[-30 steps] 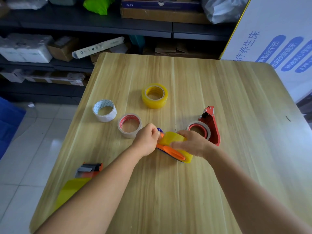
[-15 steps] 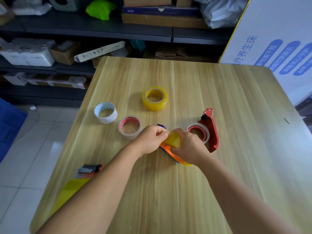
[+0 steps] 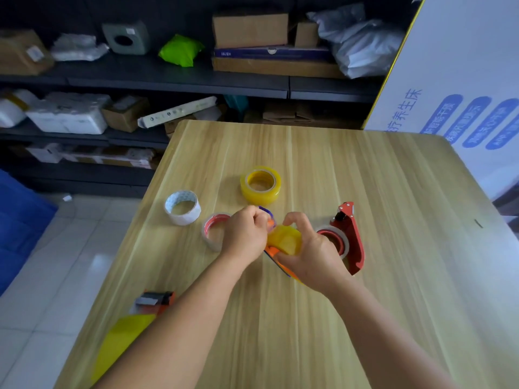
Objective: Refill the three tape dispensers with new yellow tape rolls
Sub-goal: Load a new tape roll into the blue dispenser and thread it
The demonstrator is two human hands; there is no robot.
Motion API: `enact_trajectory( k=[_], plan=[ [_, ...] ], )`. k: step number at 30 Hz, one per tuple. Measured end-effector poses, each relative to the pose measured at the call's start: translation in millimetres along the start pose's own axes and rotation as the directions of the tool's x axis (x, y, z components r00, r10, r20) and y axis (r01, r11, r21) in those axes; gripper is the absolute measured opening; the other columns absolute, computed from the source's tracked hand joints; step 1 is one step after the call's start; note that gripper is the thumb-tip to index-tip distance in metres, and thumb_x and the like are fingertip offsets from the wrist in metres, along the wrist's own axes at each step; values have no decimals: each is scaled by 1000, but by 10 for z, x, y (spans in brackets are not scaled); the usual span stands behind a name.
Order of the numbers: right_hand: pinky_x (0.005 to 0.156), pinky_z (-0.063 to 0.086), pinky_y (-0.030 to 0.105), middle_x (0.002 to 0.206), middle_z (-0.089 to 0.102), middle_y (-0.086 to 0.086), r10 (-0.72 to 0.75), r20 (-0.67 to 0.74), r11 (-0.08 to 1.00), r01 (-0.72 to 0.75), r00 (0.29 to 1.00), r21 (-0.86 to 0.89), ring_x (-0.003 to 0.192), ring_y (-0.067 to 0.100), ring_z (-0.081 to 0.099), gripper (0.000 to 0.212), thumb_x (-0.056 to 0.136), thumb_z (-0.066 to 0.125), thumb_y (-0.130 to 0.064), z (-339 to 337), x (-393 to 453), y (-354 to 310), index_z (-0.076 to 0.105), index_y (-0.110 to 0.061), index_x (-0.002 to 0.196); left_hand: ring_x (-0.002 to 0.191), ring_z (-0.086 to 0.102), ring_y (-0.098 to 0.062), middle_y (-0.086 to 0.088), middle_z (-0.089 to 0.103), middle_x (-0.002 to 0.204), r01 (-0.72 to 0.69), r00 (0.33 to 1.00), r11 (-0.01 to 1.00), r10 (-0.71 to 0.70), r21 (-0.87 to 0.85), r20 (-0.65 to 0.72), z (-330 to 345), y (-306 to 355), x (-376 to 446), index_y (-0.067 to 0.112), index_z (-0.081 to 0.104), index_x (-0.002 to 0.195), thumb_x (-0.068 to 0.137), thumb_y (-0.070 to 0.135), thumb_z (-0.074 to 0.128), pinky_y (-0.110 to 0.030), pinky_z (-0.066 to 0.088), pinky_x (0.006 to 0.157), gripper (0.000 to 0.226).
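At the table's middle, my right hand (image 3: 311,254) grips an orange tape dispenser (image 3: 276,254) that carries a yellow tape roll (image 3: 285,239). My left hand (image 3: 247,237) pinches the dispenser's front end, where a blue-edged part (image 3: 266,213) shows. A red dispenser (image 3: 351,237) with a nearly spent red-core roll (image 3: 332,240) lies just right of my right hand. A third orange dispenser (image 3: 154,300) loaded with yellow tape (image 3: 123,341) sits at the near left edge, partly behind my left forearm. A fresh yellow roll (image 3: 260,184) lies further back.
Two used rolls lie left of my hands: a white-core one (image 3: 182,207) and a red-core one (image 3: 213,228). The wooden table (image 3: 393,276) has dark shelving with boxes (image 3: 250,29) behind it and a white printed board (image 3: 463,88) at the right.
My right hand has turned the orange dispenser so more of the yellow roll faces up. My left hand stays pinched at its front end. The camera has tilted up slightly.
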State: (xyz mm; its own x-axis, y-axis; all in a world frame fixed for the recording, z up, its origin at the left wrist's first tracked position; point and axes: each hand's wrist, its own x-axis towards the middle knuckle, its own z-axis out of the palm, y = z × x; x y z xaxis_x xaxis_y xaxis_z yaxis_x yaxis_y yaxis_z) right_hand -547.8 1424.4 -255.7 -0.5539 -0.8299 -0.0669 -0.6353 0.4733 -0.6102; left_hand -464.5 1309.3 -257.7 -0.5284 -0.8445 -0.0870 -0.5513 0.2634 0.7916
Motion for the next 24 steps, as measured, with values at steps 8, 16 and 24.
enact_trajectory(
  k=[8, 16, 24],
  plan=[
    [53, 32, 28, 60, 45, -13, -26, -62, 995, 32, 998, 93, 58, 17, 49, 54, 80, 71, -45, -104, 61, -56, 38, -27, 118, 110, 50, -21, -6, 59, 109, -195, 957, 980, 200, 47, -211, -100, 106, 132, 9, 68, 82, 91, 12, 52, -23, 36, 87, 19],
    [61, 38, 28, 84, 53, -14, -46, -55, 989, 53, 997, 139, 73, 17, 55, 56, 79, 73, -36, -156, 83, -54, 38, -28, 122, 81, 58, -15, 4, 65, 82, -72, 979, 997, 65, -30, -194, -299, 248, 312, 14, 68, 88, 92, 16, 50, -23, 37, 67, 19],
    [63, 42, 27, 85, 59, -5, 47, 120, 999, -50, 992, 22, 80, 20, 62, 71, 74, 70, -55, -226, 213, -159, 33, -34, 131, 85, 58, -13, 5, 70, 92, -60, 982, 998, 56, -20, -179, -306, 292, 334, 14, 70, 87, 93, 16, 48, -22, 38, 69, 23]
  ],
)
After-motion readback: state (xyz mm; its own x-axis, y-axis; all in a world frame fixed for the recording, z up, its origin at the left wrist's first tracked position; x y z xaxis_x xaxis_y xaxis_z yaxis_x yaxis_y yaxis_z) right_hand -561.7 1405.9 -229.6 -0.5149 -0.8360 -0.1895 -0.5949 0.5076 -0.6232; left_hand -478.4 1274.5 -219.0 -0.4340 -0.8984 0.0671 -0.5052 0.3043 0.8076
